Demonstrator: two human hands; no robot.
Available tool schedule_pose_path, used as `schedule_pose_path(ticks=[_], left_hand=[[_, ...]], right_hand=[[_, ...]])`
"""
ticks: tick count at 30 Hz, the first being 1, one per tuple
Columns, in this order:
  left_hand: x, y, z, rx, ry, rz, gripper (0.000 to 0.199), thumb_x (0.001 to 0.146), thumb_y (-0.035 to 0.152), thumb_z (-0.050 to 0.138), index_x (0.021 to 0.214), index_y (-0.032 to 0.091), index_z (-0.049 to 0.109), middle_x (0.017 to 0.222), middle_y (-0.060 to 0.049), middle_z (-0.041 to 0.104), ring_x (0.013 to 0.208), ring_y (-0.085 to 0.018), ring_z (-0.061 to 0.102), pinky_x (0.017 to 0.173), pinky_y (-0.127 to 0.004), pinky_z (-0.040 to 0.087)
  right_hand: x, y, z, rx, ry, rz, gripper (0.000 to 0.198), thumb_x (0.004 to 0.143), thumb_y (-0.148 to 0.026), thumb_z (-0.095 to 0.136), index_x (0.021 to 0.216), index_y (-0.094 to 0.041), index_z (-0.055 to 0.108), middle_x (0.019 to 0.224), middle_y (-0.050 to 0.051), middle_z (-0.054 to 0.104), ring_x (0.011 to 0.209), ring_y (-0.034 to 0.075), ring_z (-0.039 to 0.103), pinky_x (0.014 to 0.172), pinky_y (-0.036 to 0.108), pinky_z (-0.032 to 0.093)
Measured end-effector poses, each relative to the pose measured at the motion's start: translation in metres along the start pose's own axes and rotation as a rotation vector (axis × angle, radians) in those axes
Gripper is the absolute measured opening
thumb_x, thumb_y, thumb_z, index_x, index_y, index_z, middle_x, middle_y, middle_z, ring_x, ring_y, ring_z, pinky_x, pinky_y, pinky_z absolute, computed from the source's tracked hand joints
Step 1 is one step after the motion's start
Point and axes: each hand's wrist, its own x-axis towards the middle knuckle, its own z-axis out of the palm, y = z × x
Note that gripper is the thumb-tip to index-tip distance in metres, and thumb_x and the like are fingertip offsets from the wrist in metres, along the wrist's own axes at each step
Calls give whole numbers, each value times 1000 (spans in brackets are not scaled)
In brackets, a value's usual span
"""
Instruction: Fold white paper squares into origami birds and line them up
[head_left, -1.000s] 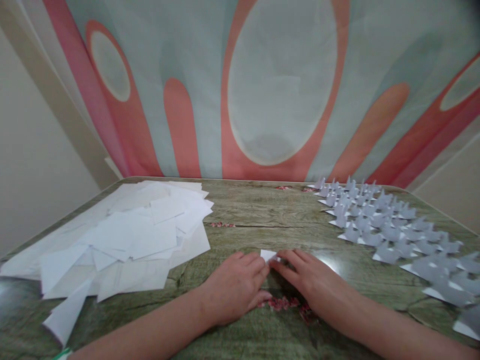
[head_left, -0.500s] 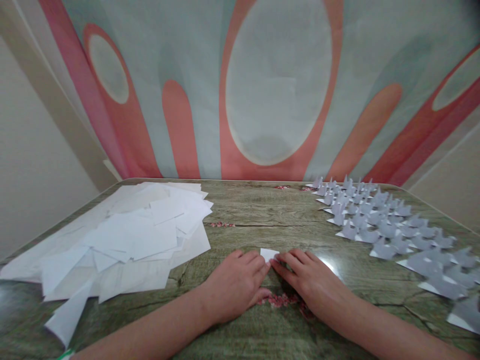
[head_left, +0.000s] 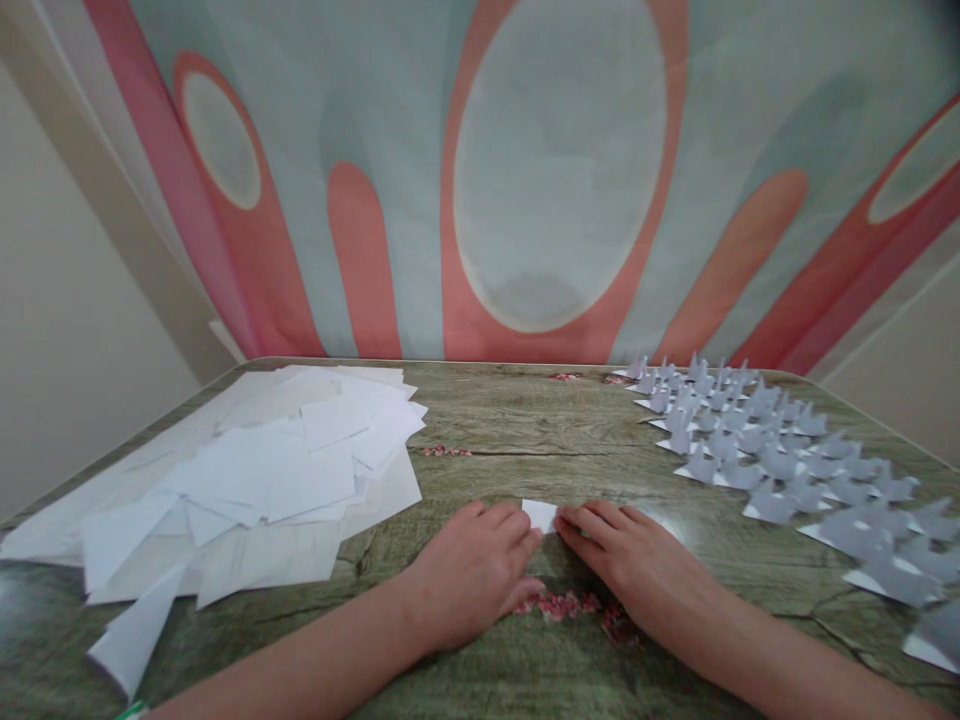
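A small piece of folded white paper [head_left: 538,515] lies on the table between my two hands. My left hand [head_left: 480,565] has its fingers bent together over the paper's left side, its thumb low near the tabletop. At the right edge of the paper, my right hand [head_left: 619,550] has its fingers pressed together on it. Only the middle of the paper shows; the rest is under my fingers, so its exact folds are hidden.
Loose white sheets [head_left: 285,470] are heaped on the left of the wood-grain table [head_left: 517,410]. Rows of folded white paper figures [head_left: 772,455] with upright points stand along the right side. Behind the table hangs a patterned backdrop [head_left: 412,270].
My right hand has shifted slightly to the right along the paper, leaving a little more of it showing. My left hand stays in nearly the same place.
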Motion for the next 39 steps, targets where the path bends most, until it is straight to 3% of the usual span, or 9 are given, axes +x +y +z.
schedule_pose_path(ticks=[7,15,27,33,35,39], left_hand=[[1,0,-1,-8,-9,-6,39,83,42,53,112,17,49,97,-5,55,95,-23,49,76,-35,39],[1,-1,-1,-11,-12,-9,40,83,43,51,114,17,49,98,-5,56,96,-23,48,76,-35,39],[-4,-2,-4,-26,-26,-27,26,86,37,47,99,15,56,94,-6,57,93,-23,50,75,-35,41],[-5,-13,3,-188,38,-48,22,88,27,42,94,17,60,94,-6,59,89,-20,53,78,-35,42],[-4,-20,8,-273,108,-95,23,90,23,39,99,19,59,101,-5,60,94,-18,53,85,-34,41],[-1,-27,16,-371,165,-119,41,88,17,42,128,21,39,132,-5,45,122,-17,38,103,-35,30]], right_hand=[[0,4,3,72,34,-5,37,82,-10,51,118,-18,51,107,8,59,94,22,53,78,37,44],[2,-3,7,-37,23,-1,40,79,-14,56,118,-16,51,106,10,58,93,24,53,76,38,44],[3,-5,3,-56,-17,9,41,79,-13,55,120,-15,50,106,9,57,92,23,53,74,36,45],[3,-5,6,-39,-19,8,44,77,-13,55,121,-14,49,108,10,56,95,25,52,77,38,45],[2,-6,7,-34,-20,1,47,75,-12,54,122,-13,48,110,11,56,97,26,51,78,38,45],[1,-7,6,-18,-16,4,53,71,-14,56,123,-9,48,115,13,54,99,27,49,82,40,43]])
